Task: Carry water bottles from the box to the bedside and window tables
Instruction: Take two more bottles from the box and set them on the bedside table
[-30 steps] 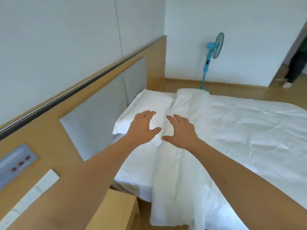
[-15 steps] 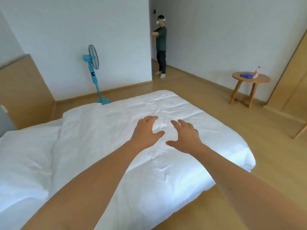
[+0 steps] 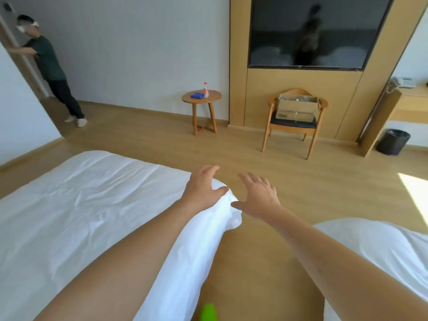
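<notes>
A cardboard box (image 3: 297, 108) holding clear bottles rests on a wooden chair (image 3: 294, 126) against the far wall panel. Left of it, a small round wooden table (image 3: 202, 98) carries one water bottle (image 3: 205, 90) with a red cap and a blue cloth. My left hand (image 3: 203, 186) and my right hand (image 3: 259, 195) are stretched out in front of me, fingers spread, both empty. They hover over the foot corner of the white bed (image 3: 81, 205) and the floor aisle.
A second white bed (image 3: 379, 246) lies at the lower right, with a wood-floor aisle between the beds. A person (image 3: 48, 66) stands at the doorway, far left. A black bin (image 3: 393, 141) and a desk with a phone (image 3: 404, 82) are far right. A TV (image 3: 308, 31) hangs above the chair.
My view has swung right, from the headboard and pillows across the bed to the far wall with table, chair and box. Both hands stay outstretched and empty.
</notes>
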Demonstrator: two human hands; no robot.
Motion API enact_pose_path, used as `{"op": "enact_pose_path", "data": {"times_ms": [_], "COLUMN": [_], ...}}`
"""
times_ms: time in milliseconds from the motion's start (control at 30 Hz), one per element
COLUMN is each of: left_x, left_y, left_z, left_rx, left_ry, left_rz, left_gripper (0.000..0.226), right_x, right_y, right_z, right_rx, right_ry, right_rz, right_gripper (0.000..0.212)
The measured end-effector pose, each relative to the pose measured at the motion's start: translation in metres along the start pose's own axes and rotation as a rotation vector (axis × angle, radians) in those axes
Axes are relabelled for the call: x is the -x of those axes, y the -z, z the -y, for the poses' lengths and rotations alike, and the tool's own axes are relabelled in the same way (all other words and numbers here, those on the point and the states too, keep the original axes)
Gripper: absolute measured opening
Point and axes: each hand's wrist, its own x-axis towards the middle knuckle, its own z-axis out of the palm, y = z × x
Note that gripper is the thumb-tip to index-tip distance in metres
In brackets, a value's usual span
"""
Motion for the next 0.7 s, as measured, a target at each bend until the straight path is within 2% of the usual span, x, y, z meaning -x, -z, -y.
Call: {"op": "enact_pose_path", "data": {"times_ms": [200,400,700], "left_x": [-0.14,-0.268,-0.419], "left_y": [-0.053,-0.074,-0.136], "left_z": [-0.024,-0.045,-0.087], "left_rx": [0.024,-0.019,-0.027], "left_ry": [-0.185,-0.309,-0.389], "left_rz": [0.105,0.187,0.285], "left_gripper": [0.074,0.076,0.077], "right_x": [-0.094,-0.185,-0.301], "right_y": [0.023,0.051,0.078], "right_z": [-0.067,-0.11,-0.201], "right_rx": [0.035,0.05,0.036], "right_ry": [-0.182,-0.318,-0.424], "right_rz": [-0.084,-0.109,-0.142], "right_gripper": [0.095,0.097,0.097]}}
